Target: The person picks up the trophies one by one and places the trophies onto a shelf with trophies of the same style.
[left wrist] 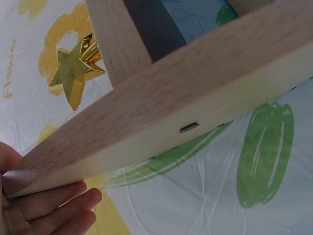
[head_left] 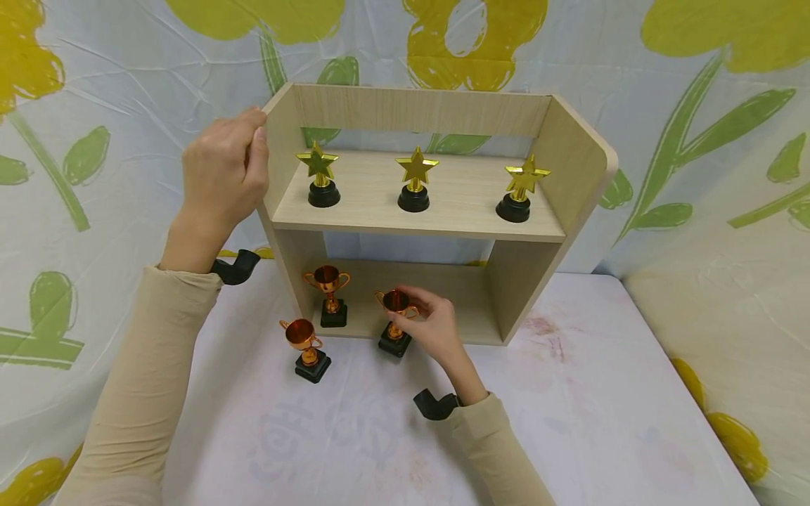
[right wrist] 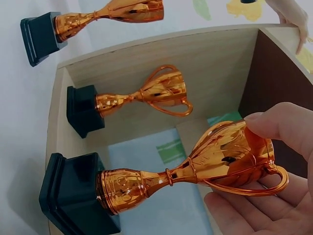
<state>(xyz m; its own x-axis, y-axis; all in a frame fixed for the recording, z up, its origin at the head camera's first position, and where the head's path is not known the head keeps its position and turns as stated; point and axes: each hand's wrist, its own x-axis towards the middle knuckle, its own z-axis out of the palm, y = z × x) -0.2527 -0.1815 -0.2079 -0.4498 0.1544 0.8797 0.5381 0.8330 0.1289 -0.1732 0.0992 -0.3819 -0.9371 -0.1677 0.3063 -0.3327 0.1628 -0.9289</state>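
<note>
Pinching copper cup [right wrist: 183, 172], right grip [head_left: 436, 325] seemed liable to catch its base [right wrist: 73, 191] on lower shelf [head_left: 471, 309] if lowered tilted; left grip [head_left: 224, 165] clamped side panel [head_left: 283, 154]

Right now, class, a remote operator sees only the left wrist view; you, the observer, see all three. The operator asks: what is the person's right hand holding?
Observer: The right hand holds a copper-coloured, two-handled cup trophy with a square black base.
Operator: Does the pale wooden shelf hold another?
Observer: Yes, a matching copper-coloured cup trophy stands in its lower compartment.
Operator: Any outside?
Observer: Yes, a third copper-coloured cup trophy stands outside the shelf's front left corner.
</note>
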